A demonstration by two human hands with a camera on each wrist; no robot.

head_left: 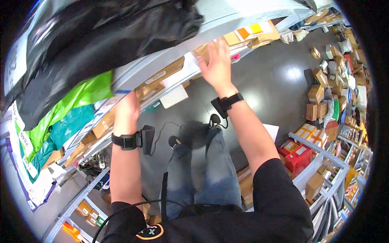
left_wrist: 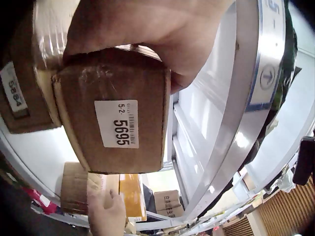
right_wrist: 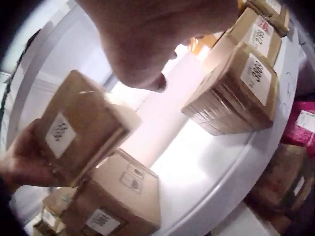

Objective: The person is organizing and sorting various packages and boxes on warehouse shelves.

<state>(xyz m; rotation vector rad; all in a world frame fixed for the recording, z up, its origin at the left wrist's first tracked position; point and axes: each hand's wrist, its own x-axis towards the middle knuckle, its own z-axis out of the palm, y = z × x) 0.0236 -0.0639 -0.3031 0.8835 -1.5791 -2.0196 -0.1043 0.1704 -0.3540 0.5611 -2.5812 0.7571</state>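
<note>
My left hand (head_left: 129, 106) reaches in beneath the upper shelf. The left wrist view has that hand (left_wrist: 147, 27) gripping a brown carton (left_wrist: 88, 123) labelled 5695 from above. This carton (right_wrist: 81, 128) is tilted in the right wrist view, held from the side by the left hand (right_wrist: 32, 160). With fingers extended, my right hand (head_left: 219, 67) is by the cartons farther along the shelf. The right wrist view places this hand (right_wrist: 167, 39) above the shelf, beside a carton (right_wrist: 236, 93) labelled 3869; whether it touches anything there cannot be told.
Black bags (head_left: 101, 36) and a green bag (head_left: 77, 97) lie on the upper shelf. Another carton (right_wrist: 123, 191) sits on the lower shelf under the held one. Parcels (head_left: 316, 95) are piled on the floor at right, near a red box (head_left: 299, 158). A cable lies near the feet.
</note>
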